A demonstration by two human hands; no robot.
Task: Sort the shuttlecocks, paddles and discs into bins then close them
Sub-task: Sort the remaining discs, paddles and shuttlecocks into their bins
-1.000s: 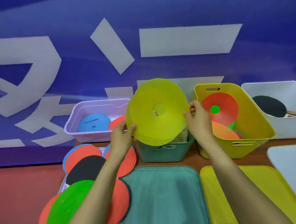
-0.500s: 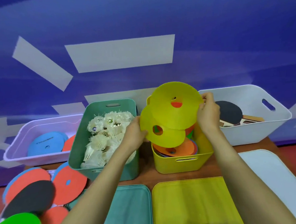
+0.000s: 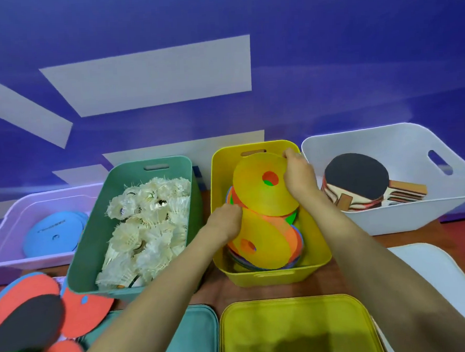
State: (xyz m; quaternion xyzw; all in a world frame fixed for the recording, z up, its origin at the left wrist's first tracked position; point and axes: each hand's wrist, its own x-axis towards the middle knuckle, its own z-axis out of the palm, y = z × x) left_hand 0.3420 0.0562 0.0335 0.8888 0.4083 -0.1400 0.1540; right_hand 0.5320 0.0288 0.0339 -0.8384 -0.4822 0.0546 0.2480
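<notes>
Right hand [image 3: 298,177] pinches the upper yellow disc [image 3: 257,193] at its far edge, left hand [image 3: 224,222] grips the lower yellow disc [image 3: 265,244], both discs tilted low inside the yellow bin [image 3: 270,278].

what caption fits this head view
Left hand and right hand hold yellow discs in the yellow bin, between a green bin of shuttlecocks and a white bin of paddles.

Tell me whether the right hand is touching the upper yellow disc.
Touching. The head view shows the right hand gripping the upper yellow disc at its right edge, over the yellow bin.
</notes>
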